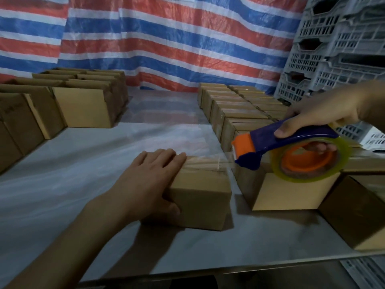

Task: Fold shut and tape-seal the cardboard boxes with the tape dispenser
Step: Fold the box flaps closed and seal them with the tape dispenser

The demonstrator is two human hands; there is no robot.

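Note:
A small cardboard box with its flaps folded shut sits on the table in front of me. My left hand lies flat on its top, fingers straight, thumb down its near side. My right hand grips the blue and orange tape dispenser just right of the box, above its top edge. A strip of clear tape stretches from the dispenser's mouth across the box's top seam. The yellowish tape roll hangs under the handle.
Rows of closed boxes run along the right, with two more near the dispenser. Open boxes stand at the left. Grey plastic crates stack at the back right. A striped tarp hangs behind the plastic-covered table.

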